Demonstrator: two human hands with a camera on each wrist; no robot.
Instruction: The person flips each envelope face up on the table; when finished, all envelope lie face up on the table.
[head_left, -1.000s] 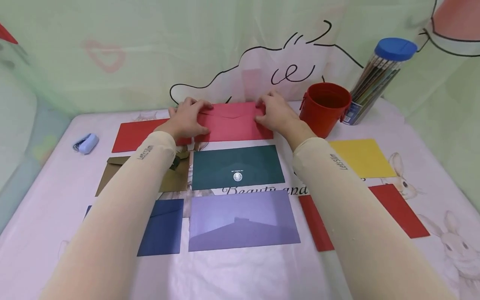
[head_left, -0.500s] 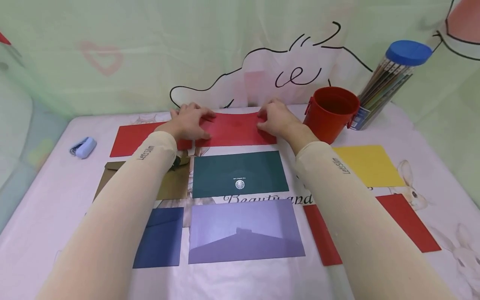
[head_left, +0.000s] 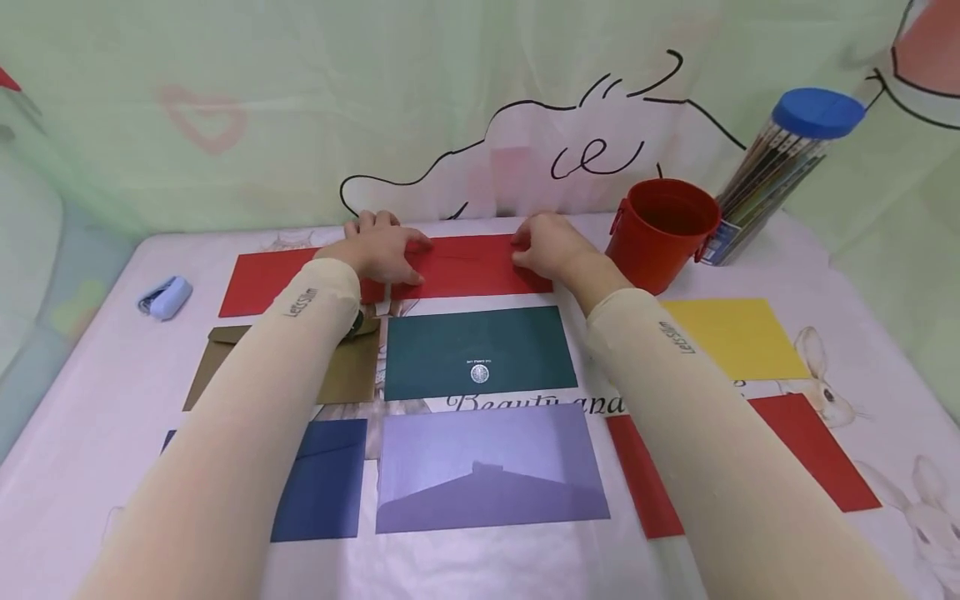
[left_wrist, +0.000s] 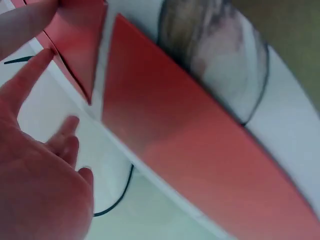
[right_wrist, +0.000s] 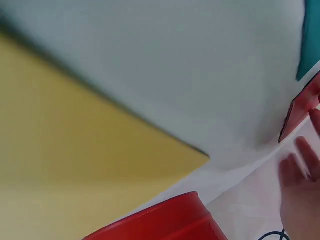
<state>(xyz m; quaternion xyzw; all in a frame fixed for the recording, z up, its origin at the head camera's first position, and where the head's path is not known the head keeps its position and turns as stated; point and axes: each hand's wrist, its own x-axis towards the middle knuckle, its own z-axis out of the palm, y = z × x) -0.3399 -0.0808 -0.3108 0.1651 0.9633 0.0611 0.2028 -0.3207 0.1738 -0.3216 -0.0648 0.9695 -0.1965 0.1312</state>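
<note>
A red envelope [head_left: 472, 265] lies along the far edge of the table in the head view, with both hands at its ends. My left hand [head_left: 381, 250] touches its left end, index finger and thumb spread across it. In the left wrist view that index finger [left_wrist: 31, 75] is straight, its tip on the envelope [left_wrist: 80, 45]. My right hand [head_left: 553, 247] rests at the right end, thumb and forefinger on the paper. Its fingers [right_wrist: 305, 155] stretch beside the envelope's corner [right_wrist: 300, 110] in the right wrist view. A dark green envelope [head_left: 480, 352] lies just nearer.
A second red envelope [head_left: 266, 279] lies left, above brown [head_left: 352, 367] and blue [head_left: 330, 483] ones. A lilac envelope [head_left: 491, 471] is nearest; yellow [head_left: 738, 337] and red [head_left: 817, 450] ones lie right. A red bucket [head_left: 663, 233], pencil tube [head_left: 780, 167] and lavender stapler [head_left: 165, 297] stand around.
The red envelope, tilted and then bowed in both hands earlier, has come down flat at the far edge. Both hands have lowered with it, and the head view has shifted slightly.
</note>
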